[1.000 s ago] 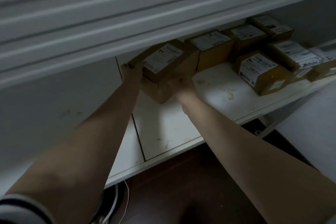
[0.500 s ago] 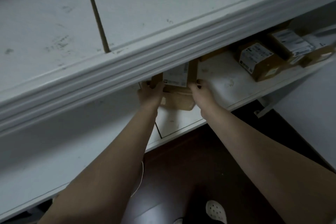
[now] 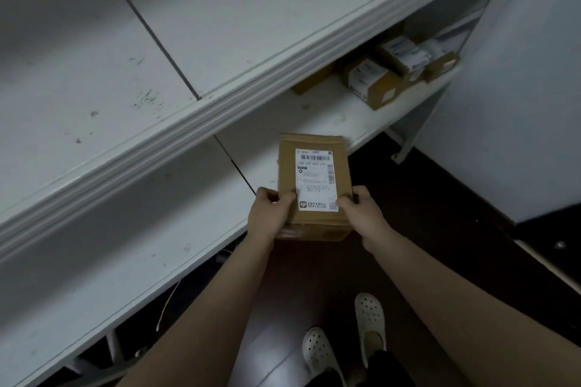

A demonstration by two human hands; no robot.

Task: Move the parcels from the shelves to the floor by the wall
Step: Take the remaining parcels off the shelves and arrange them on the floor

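- Brown cardboard parcel (image 3: 314,185) is held in both hands, with its white shipping label (image 3: 316,179) facing up and the barcode at the far end.
- Left hand (image 3: 270,214) grips the parcel's near-left corner. The thumb lies on top by the label edge and the fingers curl round the side.
- Right hand (image 3: 361,214) grips the near-right corner the same way, thumb on top touching the label's corner.
- The parcel sits level at the near edge of the lower shelf (image 3: 188,198). From here it overlaps both the shelf front and the dark floor (image 3: 314,292). I cannot tell whether its far end touches the shelf.
- Upper shelf (image 3: 220,25) is white and scuffed, with a dark seam across it, and it overhangs the lower one.
- More brown parcels are on the lower shelf, far right: one labelled box (image 3: 374,82) in front, two (image 3: 401,55) (image 3: 440,61) behind it close together, and another (image 3: 311,80) mostly hidden under the upper shelf.
- A white wall panel (image 3: 518,104) stands at the right, next to the shelf end.
- The person's feet, in white perforated clogs (image 3: 371,320) (image 3: 317,352), are on the floor near the shelf.
- A thin white cable (image 3: 166,305) hangs below the lower shelf, near left.
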